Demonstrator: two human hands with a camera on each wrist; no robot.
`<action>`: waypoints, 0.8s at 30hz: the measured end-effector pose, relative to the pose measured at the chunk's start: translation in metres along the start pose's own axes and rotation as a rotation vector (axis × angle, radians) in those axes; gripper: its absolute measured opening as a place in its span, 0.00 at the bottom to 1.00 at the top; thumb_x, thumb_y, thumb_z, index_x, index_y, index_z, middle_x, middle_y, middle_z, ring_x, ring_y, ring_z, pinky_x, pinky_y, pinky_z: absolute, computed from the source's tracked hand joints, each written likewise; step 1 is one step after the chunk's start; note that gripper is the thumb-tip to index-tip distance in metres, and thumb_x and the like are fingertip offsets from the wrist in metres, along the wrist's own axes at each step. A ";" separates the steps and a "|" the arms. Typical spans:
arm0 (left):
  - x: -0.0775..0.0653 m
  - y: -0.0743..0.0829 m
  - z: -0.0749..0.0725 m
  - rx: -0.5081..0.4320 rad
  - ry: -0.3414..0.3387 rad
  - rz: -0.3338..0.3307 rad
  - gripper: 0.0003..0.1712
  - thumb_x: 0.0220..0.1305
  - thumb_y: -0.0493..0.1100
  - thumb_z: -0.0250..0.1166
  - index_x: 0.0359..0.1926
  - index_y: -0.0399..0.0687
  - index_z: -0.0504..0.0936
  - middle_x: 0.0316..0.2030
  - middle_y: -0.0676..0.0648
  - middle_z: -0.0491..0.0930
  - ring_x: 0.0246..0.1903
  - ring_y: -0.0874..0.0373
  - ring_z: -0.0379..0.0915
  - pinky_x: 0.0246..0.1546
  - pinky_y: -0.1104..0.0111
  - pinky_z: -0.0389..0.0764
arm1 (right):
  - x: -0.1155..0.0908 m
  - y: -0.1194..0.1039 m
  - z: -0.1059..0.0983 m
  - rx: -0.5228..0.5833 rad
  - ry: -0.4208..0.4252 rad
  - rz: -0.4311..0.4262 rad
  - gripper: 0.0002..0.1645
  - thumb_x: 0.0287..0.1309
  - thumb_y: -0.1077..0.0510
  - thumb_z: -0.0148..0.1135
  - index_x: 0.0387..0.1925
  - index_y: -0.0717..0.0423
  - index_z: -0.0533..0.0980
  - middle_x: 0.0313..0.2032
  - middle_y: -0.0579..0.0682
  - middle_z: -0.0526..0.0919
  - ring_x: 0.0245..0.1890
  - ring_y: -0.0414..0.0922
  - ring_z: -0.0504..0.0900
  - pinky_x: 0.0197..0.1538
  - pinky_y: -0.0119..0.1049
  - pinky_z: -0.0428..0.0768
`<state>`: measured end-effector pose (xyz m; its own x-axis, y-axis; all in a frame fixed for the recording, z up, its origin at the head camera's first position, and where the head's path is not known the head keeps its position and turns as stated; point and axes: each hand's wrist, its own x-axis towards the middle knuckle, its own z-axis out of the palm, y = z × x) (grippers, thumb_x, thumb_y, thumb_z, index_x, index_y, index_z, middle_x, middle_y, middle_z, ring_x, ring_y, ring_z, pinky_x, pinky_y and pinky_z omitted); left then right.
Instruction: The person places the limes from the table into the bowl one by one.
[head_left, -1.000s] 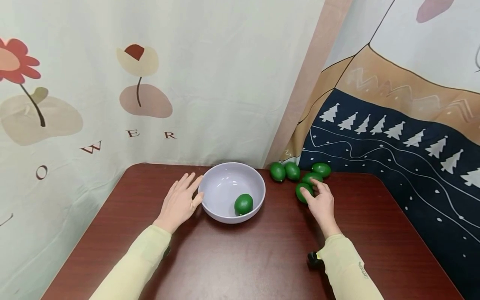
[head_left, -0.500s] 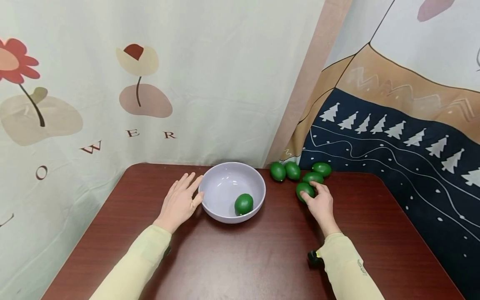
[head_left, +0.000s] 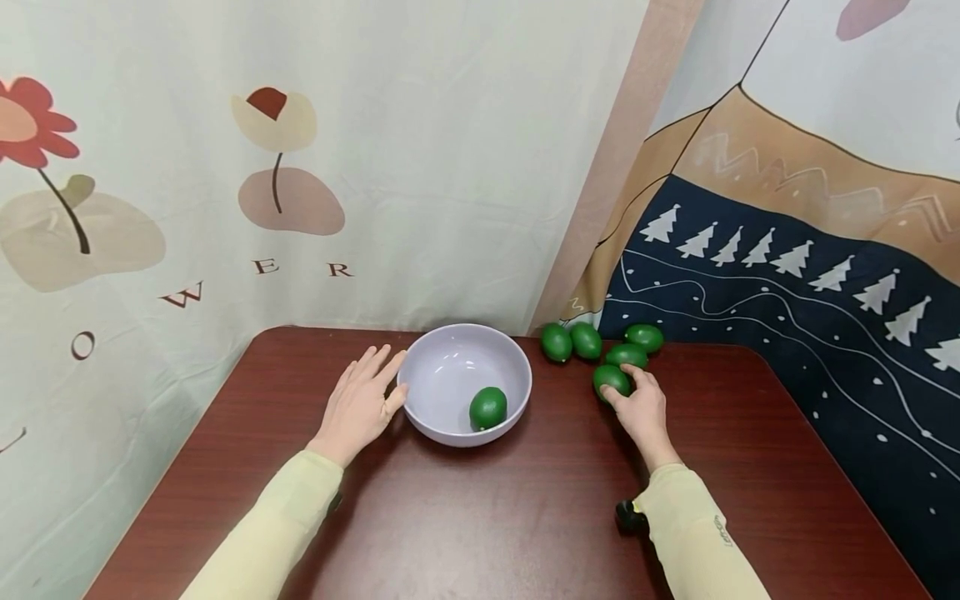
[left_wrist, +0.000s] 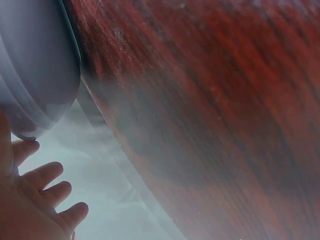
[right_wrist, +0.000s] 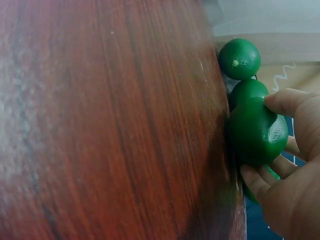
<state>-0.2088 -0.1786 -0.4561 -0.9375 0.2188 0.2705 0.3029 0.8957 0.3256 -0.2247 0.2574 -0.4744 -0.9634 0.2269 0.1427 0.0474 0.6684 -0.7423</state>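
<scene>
A pale lavender bowl (head_left: 438,375) sits on the table with one green lime (head_left: 488,408) inside, near its front wall. My left hand (head_left: 358,410) is at the bowl's left side, fingers extended, thumb and forefinger touching the rim. In the left wrist view, that hand (left_wrist: 40,195) has spread fingers beside the bowl (left_wrist: 40,60). To the right, my right hand (head_left: 641,414) pinches the nearest lime (head_left: 611,382) between thumb and fingers. From the right wrist, this lime (right_wrist: 257,132) appears with the thumb on one side and fingertips on the other, seemingly still on the table.
Behind the pinched lime lie more limes: one close behind (head_left: 627,356), one at the table's back edge (head_left: 644,338), and a pair (head_left: 586,341) to the left. The dark red wooden table (head_left: 480,525) ends against a printed curtain (head_left: 450,167).
My right thumb and fingers have settled more closely around the nearest lime, which stays in nearly the same spot. The left hand and the bowl have not moved.
</scene>
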 end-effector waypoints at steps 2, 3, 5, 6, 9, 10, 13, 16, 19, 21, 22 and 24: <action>0.000 0.000 0.000 0.000 0.001 0.000 0.34 0.76 0.53 0.56 0.77 0.47 0.67 0.77 0.37 0.61 0.79 0.40 0.49 0.78 0.45 0.50 | 0.000 0.000 0.000 -0.002 -0.002 0.003 0.35 0.63 0.58 0.70 0.67 0.68 0.70 0.63 0.72 0.72 0.63 0.67 0.71 0.66 0.60 0.70; 0.000 0.000 0.000 0.000 0.000 0.000 0.34 0.76 0.53 0.56 0.77 0.47 0.67 0.77 0.37 0.61 0.79 0.40 0.49 0.78 0.45 0.50 | 0.000 0.000 0.000 -0.002 -0.003 0.004 0.35 0.63 0.58 0.70 0.67 0.68 0.70 0.63 0.72 0.72 0.62 0.68 0.71 0.66 0.61 0.70; 0.000 -0.001 0.001 0.002 0.000 0.001 0.34 0.76 0.52 0.56 0.77 0.47 0.67 0.77 0.37 0.61 0.79 0.40 0.49 0.78 0.45 0.50 | 0.000 0.000 0.000 -0.005 -0.005 0.008 0.36 0.63 0.57 0.70 0.67 0.68 0.70 0.62 0.72 0.72 0.62 0.68 0.71 0.66 0.61 0.70; 0.000 -0.001 0.001 0.002 0.001 0.002 0.34 0.76 0.52 0.56 0.77 0.47 0.67 0.77 0.37 0.61 0.79 0.40 0.49 0.78 0.45 0.50 | 0.000 0.000 0.000 -0.007 -0.005 0.011 0.36 0.63 0.57 0.70 0.67 0.68 0.70 0.63 0.73 0.72 0.62 0.68 0.71 0.66 0.61 0.70; 0.000 0.000 0.000 0.003 0.003 0.004 0.34 0.76 0.53 0.55 0.77 0.47 0.67 0.77 0.37 0.61 0.79 0.40 0.49 0.78 0.45 0.50 | 0.000 0.000 0.001 -0.012 0.000 0.020 0.36 0.63 0.57 0.69 0.68 0.68 0.70 0.63 0.73 0.71 0.63 0.68 0.70 0.67 0.60 0.70; 0.000 0.000 0.000 0.003 0.004 0.005 0.34 0.76 0.53 0.55 0.77 0.47 0.67 0.77 0.37 0.62 0.79 0.39 0.49 0.78 0.45 0.51 | 0.000 0.000 0.001 -0.014 0.002 0.023 0.36 0.63 0.57 0.69 0.68 0.67 0.70 0.64 0.73 0.71 0.64 0.68 0.70 0.67 0.60 0.69; 0.000 0.000 0.000 0.002 0.004 0.004 0.34 0.76 0.53 0.55 0.77 0.47 0.67 0.77 0.37 0.62 0.79 0.40 0.49 0.78 0.45 0.51 | 0.000 -0.001 0.002 -0.016 0.008 0.028 0.36 0.62 0.56 0.69 0.68 0.67 0.70 0.64 0.73 0.72 0.64 0.68 0.70 0.67 0.60 0.70; 0.000 -0.001 0.001 0.002 0.005 0.003 0.34 0.76 0.53 0.55 0.77 0.47 0.67 0.77 0.37 0.62 0.79 0.40 0.49 0.78 0.45 0.50 | -0.001 -0.002 0.003 -0.020 0.012 0.019 0.36 0.62 0.57 0.69 0.67 0.68 0.70 0.62 0.73 0.73 0.62 0.68 0.72 0.65 0.61 0.71; -0.001 -0.001 0.001 0.000 0.007 0.005 0.34 0.76 0.53 0.55 0.77 0.47 0.68 0.77 0.37 0.62 0.79 0.40 0.49 0.78 0.45 0.50 | -0.003 -0.003 0.004 -0.022 0.021 0.007 0.35 0.62 0.57 0.70 0.67 0.68 0.71 0.60 0.73 0.75 0.59 0.68 0.73 0.63 0.61 0.72; 0.000 -0.001 0.001 0.001 0.007 0.005 0.33 0.76 0.53 0.55 0.77 0.47 0.67 0.77 0.37 0.62 0.79 0.40 0.49 0.78 0.45 0.50 | -0.004 -0.003 0.005 -0.021 0.028 0.000 0.35 0.62 0.57 0.70 0.66 0.69 0.72 0.59 0.73 0.75 0.58 0.68 0.74 0.63 0.61 0.73; 0.000 0.000 0.001 0.001 0.007 0.005 0.33 0.76 0.53 0.55 0.77 0.47 0.67 0.77 0.37 0.62 0.79 0.40 0.49 0.78 0.45 0.50 | -0.004 -0.003 0.005 -0.021 0.030 -0.004 0.35 0.62 0.57 0.70 0.66 0.69 0.72 0.59 0.73 0.76 0.58 0.68 0.74 0.62 0.61 0.73; 0.000 0.000 0.001 0.002 0.007 0.006 0.34 0.76 0.53 0.55 0.77 0.46 0.67 0.77 0.37 0.62 0.79 0.40 0.49 0.78 0.45 0.50 | -0.005 -0.004 0.005 -0.017 0.032 -0.007 0.35 0.61 0.58 0.71 0.66 0.69 0.72 0.59 0.73 0.76 0.58 0.68 0.74 0.62 0.61 0.73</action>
<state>-0.2092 -0.1783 -0.4566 -0.9344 0.2220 0.2786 0.3087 0.8949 0.3223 -0.2218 0.2497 -0.4755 -0.9549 0.2444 0.1685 0.0455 0.6815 -0.7304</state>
